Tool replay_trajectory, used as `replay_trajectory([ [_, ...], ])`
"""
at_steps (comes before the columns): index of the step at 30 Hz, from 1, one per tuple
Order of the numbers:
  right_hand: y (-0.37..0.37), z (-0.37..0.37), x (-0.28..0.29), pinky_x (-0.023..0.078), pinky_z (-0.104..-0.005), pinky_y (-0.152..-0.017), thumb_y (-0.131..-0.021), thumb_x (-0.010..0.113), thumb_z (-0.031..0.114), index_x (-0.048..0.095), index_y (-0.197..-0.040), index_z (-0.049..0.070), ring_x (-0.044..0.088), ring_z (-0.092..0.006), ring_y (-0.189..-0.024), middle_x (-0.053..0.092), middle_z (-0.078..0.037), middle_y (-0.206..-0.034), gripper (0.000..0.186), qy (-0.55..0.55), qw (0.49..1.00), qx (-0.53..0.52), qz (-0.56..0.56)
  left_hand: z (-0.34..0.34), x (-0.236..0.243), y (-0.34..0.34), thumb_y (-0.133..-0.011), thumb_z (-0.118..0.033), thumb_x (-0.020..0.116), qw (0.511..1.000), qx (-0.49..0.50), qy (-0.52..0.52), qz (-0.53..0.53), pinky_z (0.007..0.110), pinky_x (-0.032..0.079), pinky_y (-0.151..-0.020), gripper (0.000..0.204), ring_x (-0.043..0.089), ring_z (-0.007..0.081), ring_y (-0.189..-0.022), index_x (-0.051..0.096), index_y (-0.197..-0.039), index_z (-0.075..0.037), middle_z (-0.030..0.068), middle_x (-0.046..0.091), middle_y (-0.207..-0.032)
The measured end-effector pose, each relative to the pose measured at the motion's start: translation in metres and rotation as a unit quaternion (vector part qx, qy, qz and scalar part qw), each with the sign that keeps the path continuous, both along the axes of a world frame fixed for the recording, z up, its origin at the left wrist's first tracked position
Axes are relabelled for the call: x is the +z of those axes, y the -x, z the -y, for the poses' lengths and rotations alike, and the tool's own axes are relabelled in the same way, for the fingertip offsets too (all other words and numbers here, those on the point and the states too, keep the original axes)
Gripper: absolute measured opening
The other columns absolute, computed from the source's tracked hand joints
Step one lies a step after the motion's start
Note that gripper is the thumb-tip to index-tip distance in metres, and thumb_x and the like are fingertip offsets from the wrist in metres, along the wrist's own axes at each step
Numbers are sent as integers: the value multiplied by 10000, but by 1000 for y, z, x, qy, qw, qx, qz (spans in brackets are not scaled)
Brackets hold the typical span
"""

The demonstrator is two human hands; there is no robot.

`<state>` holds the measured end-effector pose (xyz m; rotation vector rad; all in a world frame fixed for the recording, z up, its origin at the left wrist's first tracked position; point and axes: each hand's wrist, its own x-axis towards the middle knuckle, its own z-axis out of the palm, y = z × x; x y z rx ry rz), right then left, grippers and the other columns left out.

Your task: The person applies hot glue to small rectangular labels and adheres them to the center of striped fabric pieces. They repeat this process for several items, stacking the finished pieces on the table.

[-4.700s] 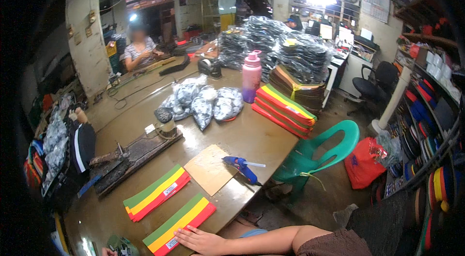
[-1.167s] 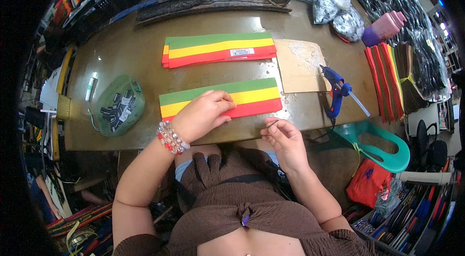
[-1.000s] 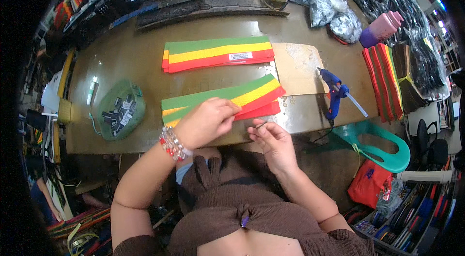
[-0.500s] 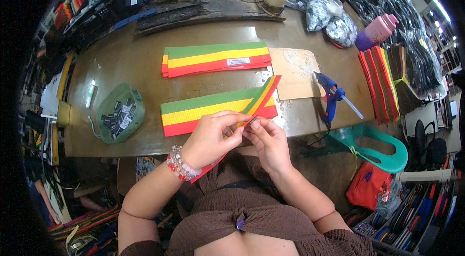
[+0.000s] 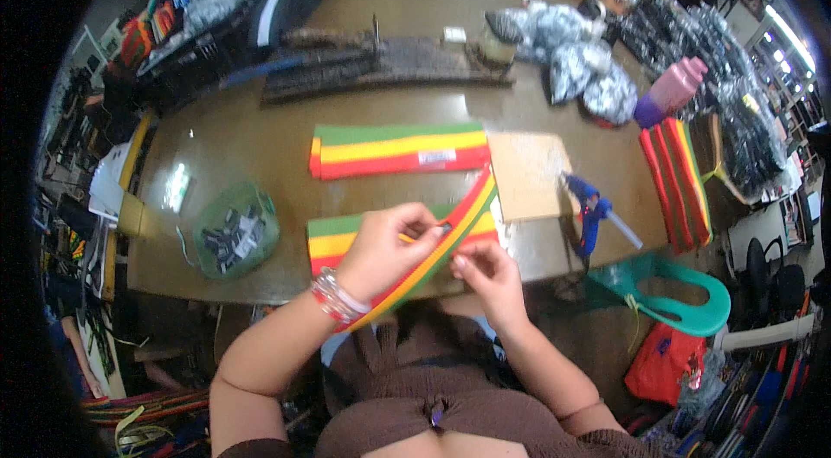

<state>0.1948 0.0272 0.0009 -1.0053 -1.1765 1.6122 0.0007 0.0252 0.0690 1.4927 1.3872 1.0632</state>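
Note:
A long woven strap, striped red, yellow and green, runs diagonally between my hands. My left hand is closed on its upper edge, with a small dark piece at the fingertips, too blurred to name. My right hand is beside the strap's lower edge, fingers loosely curled and thumb apart, with nothing visible in them. Under the strap lies a flat striped band, partly covered by my left hand. Farther back, a stack of similar folded bands bears a small white label.
A green tub of small dark and grey tags stands left. To the right are a cardboard piece, a blue glue gun, striped bundles and a pink-purple bottle. A dark wooden block lies behind; a green stool stands beyond the table edge.
The strap has turned over, its red edge now on the upper left. My hands have moved apart, the right one away from the left fingertips. The view has shifted, lowering the tabletop in it.

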Motion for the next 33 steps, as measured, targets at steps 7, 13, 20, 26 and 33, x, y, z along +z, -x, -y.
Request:
replay_trajectory([
  [7,-30,-19,-22,516,-329,-684,-845,718,159,680,-870,18,642,-212,-734,652,-121,-804,147,-259,919,-115,273,-101,52,89,-890,-117,637,888,152,-351,-257,348,522,-630,129,660,274,-684,608,-841,-2,152,664,-784],
  [13,-34,-17,-7,521,-351,-718,-857,706,174,693,-914,28,659,-254,-773,660,-128,-837,157,-255,920,-75,288,-111,-23,31,-895,-150,574,861,-71,-160,-478,452,518,-830,129,613,372,-860,611,-912,-28,192,619,-887],
  [20,-47,17,174,492,-361,-902,-915,603,298,546,-1293,-31,641,-278,-1083,633,-169,-1243,504,-648,758,-60,35,45,132,-40,-952,-105,503,926,-146,-320,136,355,421,-1035,305,597,309,-1178,633,-1202,10,221,634,-1213],
  [26,3,67,226,390,-408,-988,-947,557,296,519,-1340,41,583,-272,-1168,616,-141,-1278,470,-591,742,55,-311,85,160,-84,-943,-220,528,785,-345,-268,440,375,391,-1063,348,572,328,-1197,646,-1202,-20,205,636,-1212],
  [33,27,112,209,271,-464,-1090,-984,503,294,487,-1395,126,515,-265,-1268,596,-109,-1319,444,-512,726,59,-455,108,150,-115,-933,-355,558,647,-368,-301,596,397,356,-1097,416,544,349,-1220,660,-1201,-54,187,640,-1211],
])
